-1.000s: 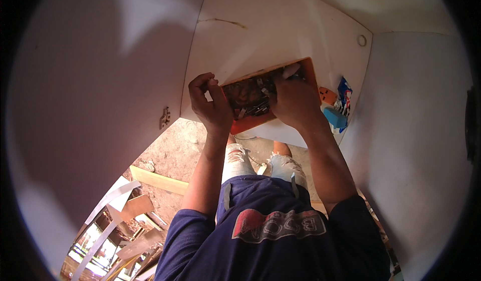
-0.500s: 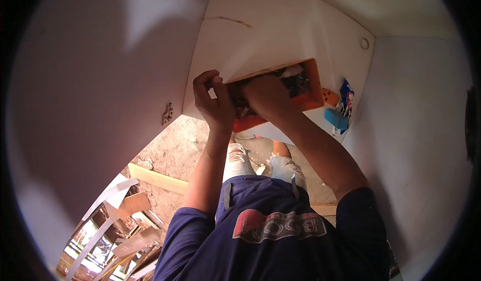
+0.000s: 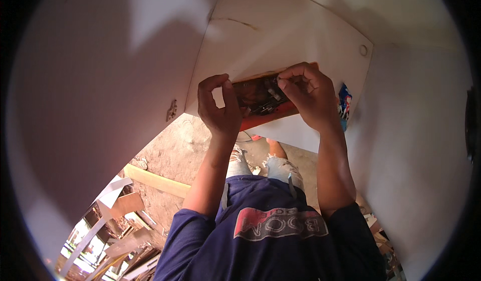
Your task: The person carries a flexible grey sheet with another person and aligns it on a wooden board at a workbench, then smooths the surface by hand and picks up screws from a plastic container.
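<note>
An orange open box (image 3: 280, 113) holding a jumble of small metal and dark pieces (image 3: 265, 100) rests on the white board in front of me. At its left end, my left hand (image 3: 220, 108) has thumb and forefinger curled into a pinch; whatever is between the tips is too small to name. My right hand (image 3: 313, 98) hovers over the box's right part, its thumb and forefinger also pinched together, with a tiny thing perhaps between them. That hand hides the box's right end.
White panels (image 3: 115, 105) rise at left and right around the white board (image 3: 280, 35). A blue packet (image 3: 344, 100) lies right of the box. A small metal hinge-like fitting (image 3: 172, 109) sits on the left panel. Below are a wooden strip (image 3: 158, 181) and scattered offcuts (image 3: 125, 206).
My right hand has come up out of the box and moved right, with its fingertips now pinched. The left hand stays pinched near the box's left end, shifted only slightly.
</note>
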A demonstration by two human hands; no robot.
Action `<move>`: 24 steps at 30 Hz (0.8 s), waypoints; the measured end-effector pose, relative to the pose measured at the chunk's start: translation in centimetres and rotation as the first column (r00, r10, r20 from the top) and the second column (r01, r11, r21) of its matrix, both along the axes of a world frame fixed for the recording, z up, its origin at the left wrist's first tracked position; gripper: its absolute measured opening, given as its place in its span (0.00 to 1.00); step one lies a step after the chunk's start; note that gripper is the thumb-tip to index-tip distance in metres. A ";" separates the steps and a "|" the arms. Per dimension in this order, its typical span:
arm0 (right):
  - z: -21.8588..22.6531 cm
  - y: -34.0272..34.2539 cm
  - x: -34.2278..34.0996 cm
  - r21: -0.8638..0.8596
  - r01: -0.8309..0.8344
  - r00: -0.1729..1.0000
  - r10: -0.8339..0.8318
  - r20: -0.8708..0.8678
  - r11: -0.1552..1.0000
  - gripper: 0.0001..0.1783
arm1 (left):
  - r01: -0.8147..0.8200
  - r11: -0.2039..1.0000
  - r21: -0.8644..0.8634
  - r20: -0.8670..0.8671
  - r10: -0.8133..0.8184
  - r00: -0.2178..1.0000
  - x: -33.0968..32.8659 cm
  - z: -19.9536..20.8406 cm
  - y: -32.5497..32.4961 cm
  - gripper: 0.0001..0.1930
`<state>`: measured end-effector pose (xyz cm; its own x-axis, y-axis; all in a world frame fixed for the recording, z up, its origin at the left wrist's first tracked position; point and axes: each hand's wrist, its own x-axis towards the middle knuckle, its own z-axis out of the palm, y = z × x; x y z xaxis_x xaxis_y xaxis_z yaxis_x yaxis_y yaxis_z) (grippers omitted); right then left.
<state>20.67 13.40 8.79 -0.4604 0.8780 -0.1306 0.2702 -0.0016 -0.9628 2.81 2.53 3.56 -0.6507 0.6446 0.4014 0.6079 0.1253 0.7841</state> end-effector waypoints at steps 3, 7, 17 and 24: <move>1.4 0.1 -0.5 -0.035 -0.064 0.990 0.059 -0.128 0.997 0.08 | 0.262 0.965 0.028 0.591 -0.227 0.774 1.3 3.8 0.2 0.10; 2.7 -0.2 -2.5 0.161 -0.152 0.986 0.161 -0.042 0.975 0.10 | 0.281 0.924 0.257 0.922 -0.322 0.215 1.3 4.7 0.8 0.15; 2.0 -0.5 1.8 0.006 -0.048 0.989 0.047 0.142 0.999 0.09 | -0.049 0.900 0.432 0.872 -0.431 -0.234 -2.3 1.1 -0.6 0.12; -1.1 -0.6 2.4 0.107 -0.158 0.805 0.065 0.589 0.982 0.11 | 0.135 0.991 -0.015 0.766 -0.076 0.638 -5.0 0.5 0.7 0.06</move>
